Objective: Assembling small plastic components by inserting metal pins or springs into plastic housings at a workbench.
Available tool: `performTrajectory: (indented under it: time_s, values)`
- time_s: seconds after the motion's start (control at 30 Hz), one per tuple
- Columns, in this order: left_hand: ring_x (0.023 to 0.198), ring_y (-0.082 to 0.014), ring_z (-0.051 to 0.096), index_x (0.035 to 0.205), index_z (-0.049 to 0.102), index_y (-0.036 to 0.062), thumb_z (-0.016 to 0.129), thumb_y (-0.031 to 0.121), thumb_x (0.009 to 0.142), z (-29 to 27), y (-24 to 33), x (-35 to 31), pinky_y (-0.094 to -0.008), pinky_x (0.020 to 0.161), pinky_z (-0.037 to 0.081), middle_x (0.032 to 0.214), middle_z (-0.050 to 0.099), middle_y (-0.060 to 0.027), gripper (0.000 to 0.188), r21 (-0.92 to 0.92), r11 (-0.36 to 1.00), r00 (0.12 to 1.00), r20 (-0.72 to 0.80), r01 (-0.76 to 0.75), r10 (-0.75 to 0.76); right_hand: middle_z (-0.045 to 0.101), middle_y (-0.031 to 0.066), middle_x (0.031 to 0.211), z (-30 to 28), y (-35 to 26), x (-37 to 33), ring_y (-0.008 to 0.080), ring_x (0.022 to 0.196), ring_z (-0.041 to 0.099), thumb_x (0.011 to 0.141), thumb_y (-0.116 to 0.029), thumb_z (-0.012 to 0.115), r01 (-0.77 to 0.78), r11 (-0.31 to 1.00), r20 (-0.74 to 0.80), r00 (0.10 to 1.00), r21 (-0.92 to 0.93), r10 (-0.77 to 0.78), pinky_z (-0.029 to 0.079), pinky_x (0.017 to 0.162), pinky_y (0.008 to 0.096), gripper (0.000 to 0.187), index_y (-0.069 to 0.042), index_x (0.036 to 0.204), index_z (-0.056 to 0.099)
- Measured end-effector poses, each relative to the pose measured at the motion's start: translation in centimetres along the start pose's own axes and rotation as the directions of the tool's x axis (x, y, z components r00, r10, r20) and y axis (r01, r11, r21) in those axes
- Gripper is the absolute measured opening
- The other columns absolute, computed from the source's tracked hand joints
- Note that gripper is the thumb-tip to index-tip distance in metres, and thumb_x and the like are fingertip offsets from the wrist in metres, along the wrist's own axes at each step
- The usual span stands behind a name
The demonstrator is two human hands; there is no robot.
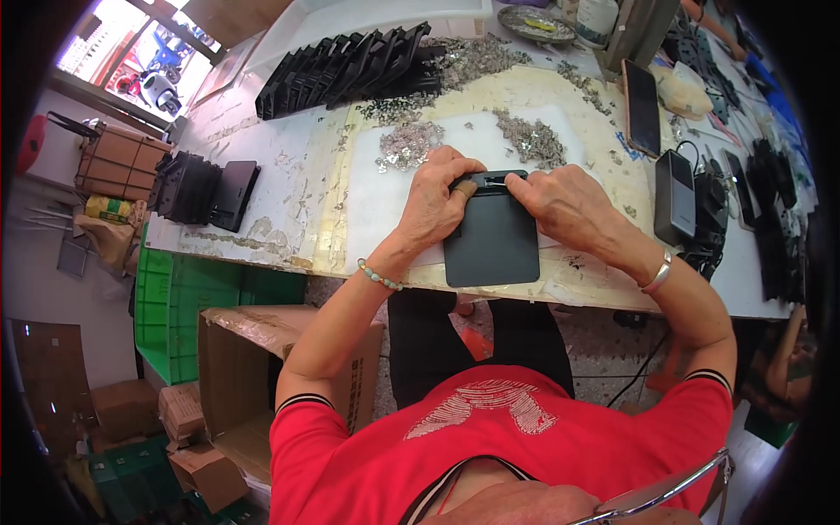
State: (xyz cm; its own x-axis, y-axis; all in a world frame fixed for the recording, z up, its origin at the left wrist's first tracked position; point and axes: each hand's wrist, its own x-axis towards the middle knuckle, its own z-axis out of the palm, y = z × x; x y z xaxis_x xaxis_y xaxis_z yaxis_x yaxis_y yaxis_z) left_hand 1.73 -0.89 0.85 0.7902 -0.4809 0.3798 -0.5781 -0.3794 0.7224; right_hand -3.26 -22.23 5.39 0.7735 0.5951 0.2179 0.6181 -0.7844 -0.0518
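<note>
A flat black plastic panel [492,241] with rounded corners lies at the table's near edge, its narrow slotted end pointing away from me. My left hand [435,199] grips the upper left corner, thumb on top by the slot. From the other side, my right hand [564,203] closes on the upper right corner, its thumb pressed beside a small shiny metal piece [496,183] in the slot. Its curled fingers hide what lies beneath them. Just beyond the hands, two heaps of small metal clips, a left heap [409,144] and a right heap [532,138], rest on a white sheet [372,206].
A row of black plastic parts [341,68] stands at the back, beside more metal pieces [477,61]. Further black panels [197,190] stack at the left edge. On the right are a phone [641,107] and a black-and-grey box [675,197]. A cardboard box [254,350] and green crate [188,302] stand below left.
</note>
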Motion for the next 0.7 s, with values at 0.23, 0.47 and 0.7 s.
performTrajectory:
  time_s: [0.23, 0.47, 0.7]
  values:
    - [0.084, -0.0233, 0.052, 0.094, 0.068, 0.0018, 0.062, -0.005, 0.076, 0.3, -0.1, -0.1, -0.033, 0.076, 0.043, 0.084, 0.053, -0.0083, 0.02, 0.006, 1.0, 0.999, -0.038, -0.006, 0.006, 0.064, 0.0164, 0.066, -1.2, -0.3, 1.4, 0.0327, 0.064, 0.067, 0.081, -0.006, 0.057, 0.053, 0.996, 0.169, 0.985, -0.077, -0.039, 0.053, 0.056, 0.0402, 0.009, 0.002, 0.083, 0.058]
    - [0.084, -0.0246, 0.052, 0.094, 0.068, 0.001, 0.061, -0.007, 0.075, 0.4, 0.2, 0.2, -0.0336, 0.076, 0.043, 0.084, 0.054, -0.0092, 0.022, 0.012, 0.999, 0.997, -0.073, -0.037, 0.038, 0.065, 0.0165, 0.067, -2.3, -1.3, 2.4, 0.0298, 0.066, 0.069, 0.079, -0.005, 0.057, 0.048, 0.986, 0.285, 0.958, -0.16, 0.0, 0.055, 0.057, 0.0381, 0.009, 0.004, 0.083, 0.059]
    - [0.082, -0.0238, 0.053, 0.094, 0.069, 0.0015, 0.062, -0.006, 0.075, 0.6, -0.3, -0.2, -0.0328, 0.074, 0.044, 0.082, 0.056, -0.0093, 0.022, 0.001, 1.0, 0.995, -0.096, -0.018, 0.018, 0.065, 0.0182, 0.069, -1.1, -0.8, 1.6, 0.0337, 0.067, 0.067, 0.079, -0.006, 0.058, 0.016, 0.995, 0.233, 0.972, -0.094, 0.006, 0.054, 0.061, 0.0402, 0.012, 0.003, 0.086, 0.061]
